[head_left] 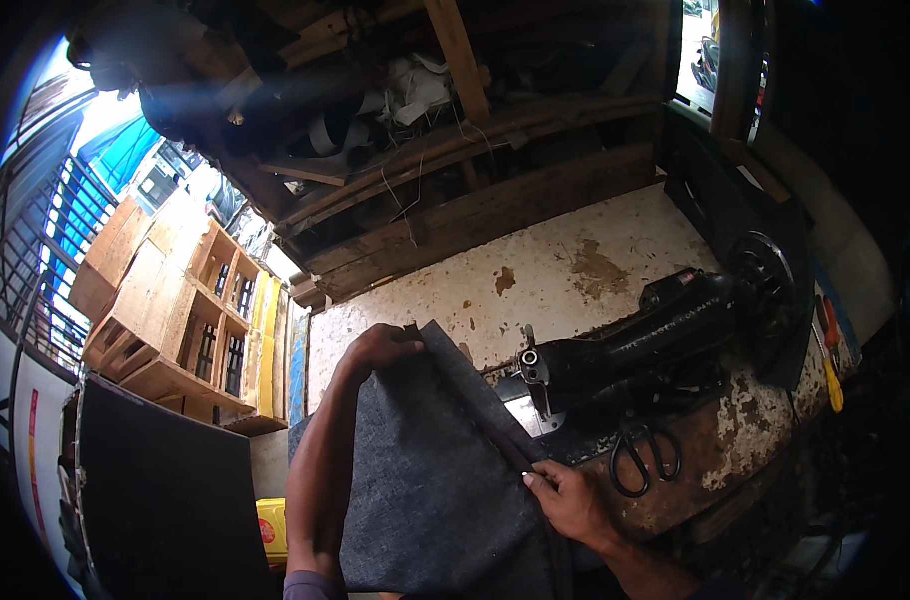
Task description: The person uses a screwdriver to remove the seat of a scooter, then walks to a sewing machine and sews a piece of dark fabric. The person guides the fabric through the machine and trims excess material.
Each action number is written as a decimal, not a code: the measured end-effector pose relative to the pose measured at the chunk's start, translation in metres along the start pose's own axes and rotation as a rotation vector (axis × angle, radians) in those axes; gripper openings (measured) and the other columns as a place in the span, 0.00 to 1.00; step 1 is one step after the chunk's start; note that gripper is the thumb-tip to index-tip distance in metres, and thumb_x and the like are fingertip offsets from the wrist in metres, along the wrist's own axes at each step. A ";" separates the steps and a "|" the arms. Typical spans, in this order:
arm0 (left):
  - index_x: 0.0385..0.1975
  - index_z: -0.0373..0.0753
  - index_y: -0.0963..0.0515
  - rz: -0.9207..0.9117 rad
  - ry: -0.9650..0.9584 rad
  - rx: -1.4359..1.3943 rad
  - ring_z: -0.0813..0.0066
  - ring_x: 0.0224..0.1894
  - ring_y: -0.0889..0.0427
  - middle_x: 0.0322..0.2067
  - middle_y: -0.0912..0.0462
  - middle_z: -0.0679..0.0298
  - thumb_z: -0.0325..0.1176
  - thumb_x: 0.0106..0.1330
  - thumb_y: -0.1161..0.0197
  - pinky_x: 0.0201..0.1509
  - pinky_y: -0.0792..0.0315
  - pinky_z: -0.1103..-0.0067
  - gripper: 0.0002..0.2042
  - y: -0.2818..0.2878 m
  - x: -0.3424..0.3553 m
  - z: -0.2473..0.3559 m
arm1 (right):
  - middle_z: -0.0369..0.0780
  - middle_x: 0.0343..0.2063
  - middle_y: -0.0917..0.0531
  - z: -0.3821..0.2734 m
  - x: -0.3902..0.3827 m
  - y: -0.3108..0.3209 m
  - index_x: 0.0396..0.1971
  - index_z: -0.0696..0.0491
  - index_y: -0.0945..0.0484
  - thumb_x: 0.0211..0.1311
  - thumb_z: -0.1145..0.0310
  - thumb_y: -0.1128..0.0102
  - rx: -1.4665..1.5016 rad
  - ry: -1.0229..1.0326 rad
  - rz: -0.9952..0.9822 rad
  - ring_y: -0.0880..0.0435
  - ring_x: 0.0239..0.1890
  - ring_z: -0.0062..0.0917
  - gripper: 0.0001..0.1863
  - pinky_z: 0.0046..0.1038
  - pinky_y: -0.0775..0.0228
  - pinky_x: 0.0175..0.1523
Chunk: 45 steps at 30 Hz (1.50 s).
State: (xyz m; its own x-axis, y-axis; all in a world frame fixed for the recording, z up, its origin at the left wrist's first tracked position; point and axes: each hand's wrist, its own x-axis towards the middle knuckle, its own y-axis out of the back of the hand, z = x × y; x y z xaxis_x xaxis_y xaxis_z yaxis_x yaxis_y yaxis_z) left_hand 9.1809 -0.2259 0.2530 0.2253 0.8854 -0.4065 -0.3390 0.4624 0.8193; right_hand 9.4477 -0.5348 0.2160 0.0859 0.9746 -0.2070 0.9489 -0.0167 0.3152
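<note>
At a chipped cream table [540, 255], my left grip [378, 352] and right grip [572, 502] are pinching dark-grey woven cloth [425, 470]. Uneven pulling is risking skew.

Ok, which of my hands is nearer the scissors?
Your right hand, pinching the cloth left of the scissors; your left hand is farther off, at the cloth's top.

A dull purple-grey sleeve [313, 586] is worn on the left arm [321, 470]; only its plain end is shown, at the near edge. The right forearm [640, 562] is likewise left uncovered, its near end dimmed by shadow. The left hand [383, 348] and right hand [567, 497] are bared.
</note>
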 end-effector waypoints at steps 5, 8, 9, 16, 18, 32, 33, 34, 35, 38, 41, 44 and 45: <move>0.49 0.37 0.12 0.140 -0.006 -0.120 0.64 0.43 0.11 0.40 0.09 0.53 0.46 0.64 0.24 0.51 0.20 0.67 0.21 -0.013 0.009 -0.004 | 0.45 0.25 0.12 -0.002 0.001 0.002 0.47 0.56 0.14 0.74 0.60 0.35 0.021 -0.079 0.053 0.10 0.27 0.31 0.14 0.31 0.23 0.33; 0.49 0.37 0.12 0.264 0.026 -0.146 0.57 0.43 0.10 0.39 0.09 0.49 0.46 0.63 0.24 0.51 0.19 0.64 0.21 -0.030 0.016 -0.005 | 0.44 0.24 0.13 -0.002 0.000 0.006 0.47 0.57 0.14 0.75 0.60 0.34 0.060 -0.033 0.088 0.12 0.25 0.25 0.15 0.28 0.24 0.32; 0.49 0.38 0.12 0.317 0.037 -0.132 0.55 0.43 0.09 0.39 0.09 0.48 0.46 0.63 0.24 0.51 0.18 0.64 0.21 -0.034 0.018 -0.005 | 0.43 0.24 0.13 -0.003 0.000 0.001 0.46 0.57 0.14 0.74 0.59 0.34 0.060 -0.020 0.124 0.13 0.25 0.24 0.15 0.28 0.25 0.32; 0.50 0.40 0.12 0.348 0.099 -0.045 0.57 0.42 0.08 0.39 0.09 0.48 0.42 0.66 0.26 0.49 0.17 0.65 0.17 -0.036 0.027 0.003 | 0.34 0.22 0.15 -0.007 0.000 0.006 0.43 0.57 0.13 0.72 0.61 0.30 0.196 -0.103 0.040 0.21 0.25 0.13 0.14 0.22 0.29 0.31; 0.50 0.41 0.12 0.349 0.109 -0.038 0.56 0.42 0.08 0.40 0.09 0.47 0.42 0.65 0.26 0.49 0.17 0.65 0.17 -0.036 0.027 0.004 | 0.32 0.21 0.16 -0.007 0.000 0.009 0.41 0.58 0.14 0.72 0.62 0.29 0.194 -0.140 -0.005 0.23 0.25 0.10 0.13 0.20 0.30 0.32; 0.53 0.48 0.12 0.396 0.178 0.034 0.46 0.51 0.11 0.46 0.10 0.46 0.45 0.66 0.27 0.57 0.20 0.59 0.18 -0.036 0.022 0.021 | 0.48 0.22 0.17 -0.006 0.006 0.011 0.38 0.55 0.22 0.73 0.63 0.34 -0.127 0.001 0.082 0.13 0.27 0.45 0.10 0.41 0.25 0.33; 0.53 0.48 0.12 0.415 0.185 0.025 0.46 0.51 0.11 0.46 0.10 0.46 0.45 0.66 0.27 0.57 0.20 0.59 0.18 -0.038 0.021 0.022 | 0.48 0.22 0.16 -0.006 0.006 0.011 0.38 0.55 0.22 0.73 0.63 0.34 -0.113 -0.002 0.097 0.13 0.27 0.46 0.10 0.42 0.25 0.33; 0.54 0.49 0.12 0.437 0.206 0.022 0.46 0.51 0.11 0.45 0.10 0.46 0.45 0.66 0.27 0.57 0.20 0.59 0.18 -0.040 0.020 0.023 | 0.48 0.22 0.16 -0.006 0.006 0.011 0.38 0.55 0.22 0.73 0.63 0.34 -0.106 -0.008 0.106 0.12 0.28 0.46 0.10 0.42 0.25 0.34; 0.53 0.49 0.12 0.452 0.202 0.015 0.46 0.51 0.11 0.45 0.10 0.46 0.46 0.67 0.28 0.57 0.21 0.59 0.18 -0.042 0.020 0.025 | 0.48 0.23 0.16 -0.005 0.006 0.015 0.39 0.55 0.22 0.72 0.63 0.34 -0.096 -0.006 0.090 0.12 0.28 0.47 0.11 0.43 0.24 0.34; 0.53 0.49 0.13 0.502 0.212 0.015 0.44 0.51 0.11 0.45 0.10 0.45 0.46 0.67 0.28 0.57 0.21 0.58 0.17 -0.048 0.018 0.028 | 0.49 0.24 0.15 -0.004 0.007 0.012 0.39 0.55 0.22 0.73 0.64 0.34 -0.106 -0.093 0.119 0.11 0.30 0.49 0.10 0.45 0.24 0.34; 0.52 0.48 0.13 0.530 0.214 0.036 0.44 0.52 0.12 0.44 0.10 0.46 0.46 0.68 0.29 0.56 0.21 0.57 0.17 -0.052 0.017 0.032 | 0.50 0.24 0.14 -0.003 0.007 0.011 0.40 0.55 0.23 0.73 0.65 0.35 -0.184 -0.062 0.102 0.11 0.31 0.51 0.10 0.47 0.24 0.35; 0.49 0.44 0.15 0.603 0.214 0.096 0.45 0.53 0.13 0.42 0.10 0.49 0.45 0.70 0.31 0.54 0.23 0.58 0.15 -0.061 0.016 0.037 | 0.51 0.23 0.15 -0.004 0.005 0.010 0.42 0.55 0.24 0.73 0.65 0.35 -0.157 -0.077 0.119 0.11 0.32 0.52 0.10 0.49 0.24 0.35; 0.49 0.43 0.16 0.648 0.189 0.143 0.45 0.53 0.14 0.41 0.11 0.48 0.44 0.70 0.31 0.54 0.23 0.58 0.14 -0.065 0.015 0.037 | 0.51 0.23 0.15 -0.006 0.004 0.006 0.43 0.55 0.24 0.73 0.65 0.35 -0.162 -0.067 0.118 0.11 0.32 0.52 0.10 0.49 0.23 0.35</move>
State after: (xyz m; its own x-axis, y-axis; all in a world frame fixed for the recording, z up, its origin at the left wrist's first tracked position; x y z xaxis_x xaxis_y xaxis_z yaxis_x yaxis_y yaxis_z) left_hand 9.2406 -0.2446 0.2085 -0.1502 0.9800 0.1306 -0.2248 -0.1625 0.9608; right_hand 9.4521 -0.5297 0.2227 0.2186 0.9509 -0.2191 0.8701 -0.0883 0.4849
